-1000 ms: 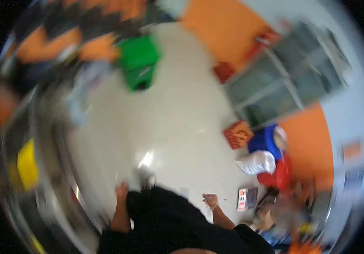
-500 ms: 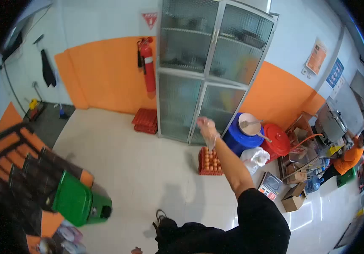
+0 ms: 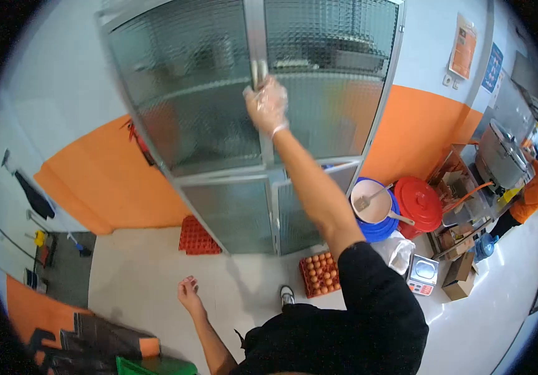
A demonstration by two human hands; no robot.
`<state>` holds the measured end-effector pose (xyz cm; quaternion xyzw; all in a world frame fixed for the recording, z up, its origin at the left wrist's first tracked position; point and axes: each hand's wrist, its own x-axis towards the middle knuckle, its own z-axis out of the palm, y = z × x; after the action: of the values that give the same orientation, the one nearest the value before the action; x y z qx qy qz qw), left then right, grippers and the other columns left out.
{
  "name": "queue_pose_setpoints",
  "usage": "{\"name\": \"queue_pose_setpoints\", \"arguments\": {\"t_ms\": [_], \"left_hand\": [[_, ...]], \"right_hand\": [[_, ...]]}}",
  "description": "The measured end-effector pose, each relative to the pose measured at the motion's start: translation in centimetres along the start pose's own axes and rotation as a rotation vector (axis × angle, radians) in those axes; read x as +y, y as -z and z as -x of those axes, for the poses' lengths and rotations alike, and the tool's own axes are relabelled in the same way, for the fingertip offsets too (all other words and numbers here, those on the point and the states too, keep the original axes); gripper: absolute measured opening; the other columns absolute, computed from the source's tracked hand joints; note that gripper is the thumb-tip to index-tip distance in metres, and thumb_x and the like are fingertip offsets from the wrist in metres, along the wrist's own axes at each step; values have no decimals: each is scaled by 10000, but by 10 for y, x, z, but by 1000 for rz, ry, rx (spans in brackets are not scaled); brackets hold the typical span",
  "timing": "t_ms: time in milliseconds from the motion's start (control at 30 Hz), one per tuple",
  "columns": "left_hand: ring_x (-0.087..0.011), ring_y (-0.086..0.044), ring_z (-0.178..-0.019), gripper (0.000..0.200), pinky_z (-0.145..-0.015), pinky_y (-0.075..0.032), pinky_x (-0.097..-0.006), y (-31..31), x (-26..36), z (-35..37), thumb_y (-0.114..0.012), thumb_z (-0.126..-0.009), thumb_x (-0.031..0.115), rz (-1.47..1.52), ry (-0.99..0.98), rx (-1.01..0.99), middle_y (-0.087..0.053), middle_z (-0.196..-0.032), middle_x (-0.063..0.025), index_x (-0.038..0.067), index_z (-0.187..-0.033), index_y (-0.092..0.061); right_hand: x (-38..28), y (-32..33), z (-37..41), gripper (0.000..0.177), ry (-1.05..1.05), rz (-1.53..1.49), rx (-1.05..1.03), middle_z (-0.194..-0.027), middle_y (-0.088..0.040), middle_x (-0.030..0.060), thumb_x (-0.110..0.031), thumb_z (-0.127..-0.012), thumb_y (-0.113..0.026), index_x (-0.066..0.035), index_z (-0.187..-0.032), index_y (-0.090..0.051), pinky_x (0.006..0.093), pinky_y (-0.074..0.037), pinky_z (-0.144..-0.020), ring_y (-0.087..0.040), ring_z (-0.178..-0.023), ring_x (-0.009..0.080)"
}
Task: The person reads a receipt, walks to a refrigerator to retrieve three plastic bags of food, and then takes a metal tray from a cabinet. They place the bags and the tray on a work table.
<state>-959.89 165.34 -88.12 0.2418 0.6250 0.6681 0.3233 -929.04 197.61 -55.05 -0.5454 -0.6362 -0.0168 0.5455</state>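
Note:
A tall metal-framed cabinet [image 3: 263, 134] with ribbed glass doors stands in front of me. My right hand [image 3: 268, 105], in a clear plastic glove, is closed around the door handle [image 3: 258, 70] at the middle of the upper doors. Its fingertips are partly hidden. Low on the left, my left hand [image 3: 189, 292] hangs over the floor with loosely bent fingers and nothing in it. Blurred items show on the shelf behind the glass. Below my right arm, a red tray of brown eggs [image 3: 320, 275] sits on the floor.
Red empty egg trays [image 3: 199, 237] lie left of the cabinet. To the right are a blue drum with a pan [image 3: 372, 201] on it, a red lidded bucket [image 3: 418, 203], a scale [image 3: 423, 274] and a cardboard box [image 3: 459, 278]. A person in orange [image 3: 531, 197] stands far right.
I have moved closer to the cabinet. My right hand has gone up from in front of the lower doors to the upper handle and taken hold. My left hand has come further into view.

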Motion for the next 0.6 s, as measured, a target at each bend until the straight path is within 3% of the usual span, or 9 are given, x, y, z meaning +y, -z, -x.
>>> {"name": "queue_pose_setpoints", "arguments": {"t_ms": [67,133,200,267,333,400,467,533,600], "left_hand": [[-160,-601,-916,224,-832,-471,-316,-66,20,-3,-514,-1009,231,35,-42,-107,-653,-1041,-86,37,-952,-609],[-162,-599,-913,198,-835,-473,-316,-122,34,-23,-521,-1003,197,51,-107,-200,-654,-1035,-95,29,-944,-607],[-163,-597,-910,173,-838,-474,-317,-183,60,-45,-528,-998,162,73,-179,-287,-655,-1029,-104,21,-935,-606],[-169,-598,-892,152,-836,-476,-311,-246,100,-57,-542,-984,120,138,-462,-348,-661,-973,-111,-2,-920,-607],[-200,-606,-864,111,-836,-479,-317,-292,136,-68,-560,-947,71,58,-535,-369,-656,-919,-107,-22,-908,-605],[-234,-619,-843,56,-822,-486,-328,-341,178,-76,-588,-892,35,12,-1038,-572,-649,-881,-100,-16,-886,-610],[-289,-605,-953,94,-840,-482,-380,-379,203,-87,-643,-835,72,43,-1317,-658,-637,-968,-108,-5,-884,-623],[-349,-475,-1190,287,-959,-405,-487,-413,211,-97,-702,-803,177,-136,-1585,-411,-570,-1153,-159,19,-1025,-609],[-409,-264,-1338,666,-1062,-257,-570,-459,219,-95,-753,-738,250,-324,-1574,-75,-371,-1359,-233,27,-1289,-454]], "right_hand": [[11,7,1,383,85,-64,65,-966,-619,257,-316,-888,-620,18,-1067,-563,496,-480,-835,-612,-944,380],[-3,41,26,261,114,-343,91,-837,-617,196,-258,-896,-612,-8,-970,-594,463,-489,-724,-617,-812,347],[-7,91,69,209,82,-213,86,-783,-564,147,-187,-853,-664,-11,-955,-616,399,-457,-624,-561,-709,303],[-4,166,107,290,-44,-323,96,-796,-561,115,-162,-782,-711,21,-994,-633,373,-459,-633,-566,-715,256],[61,241,184,389,-301,-935,419,-1023,-631,108,-152,-809,-659,51,-1134,-590,327,-518,-722,-625,-804,215],[112,287,210,423,263,-17,874,-1099,-605,155,-245,-968,-492,65,-1253,-529,312,-508,-777,-601,-875,208],[94,332,201,447,-284,213,1036,-1093,-599,151,-299,-1008,-422,58,-1247,-546,339,-501,-800,-583,-920,209],[92,336,177,451,-429,365,1036,-1091,-597,140,-341,-1012,-409,30,-1213,-568,355,-489,-822,-574,-943,215],[110,333,172,462,-576,507,1015,-1090,-596,129,-383,-1015,-396,3,-1179,-590,371,-477,-845,-566,-966,221]]}}
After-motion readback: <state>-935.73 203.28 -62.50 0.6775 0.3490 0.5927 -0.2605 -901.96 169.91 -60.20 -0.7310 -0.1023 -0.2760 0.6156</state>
